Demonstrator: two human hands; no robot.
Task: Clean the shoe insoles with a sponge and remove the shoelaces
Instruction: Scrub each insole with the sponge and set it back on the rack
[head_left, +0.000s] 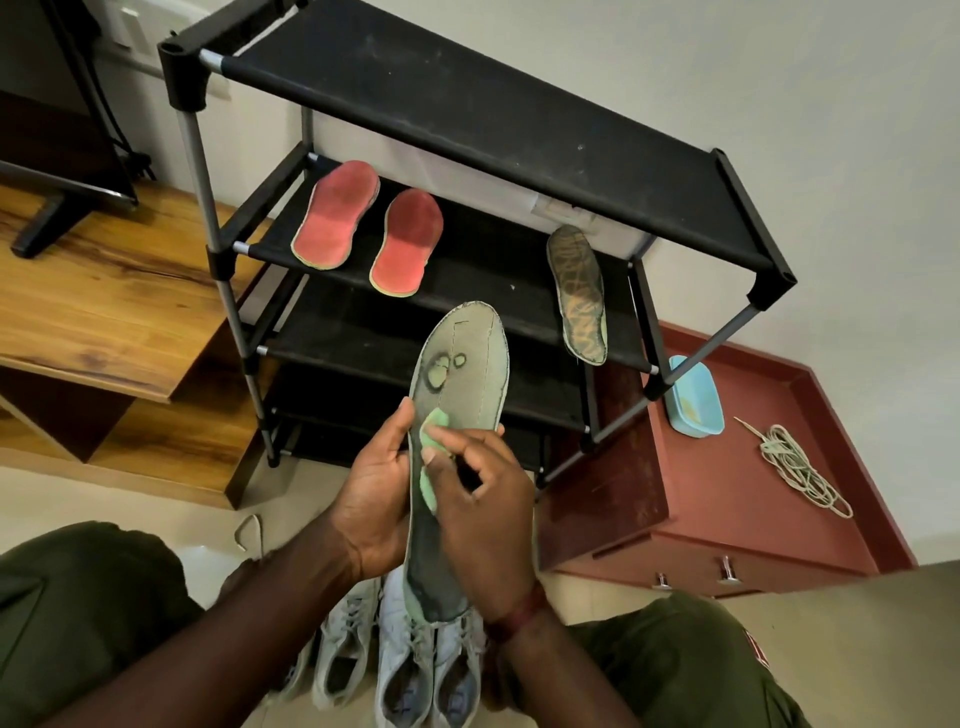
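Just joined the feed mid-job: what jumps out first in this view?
Front and centre, the left hand holds a grey-green insole upright while the right hand presses a green sponge against it. Behind, two red insoles lie on the black rack, with a patterned one further right. Loose laces lie on the red cabinet.

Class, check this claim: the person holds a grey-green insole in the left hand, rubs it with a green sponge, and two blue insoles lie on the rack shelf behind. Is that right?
One detail is wrong: the two insoles lying together on the rack shelf are red, not blue, as the head view shows. The rest stands: the left hand holds the grey-green insole and the right hand rubs it with a green sponge.
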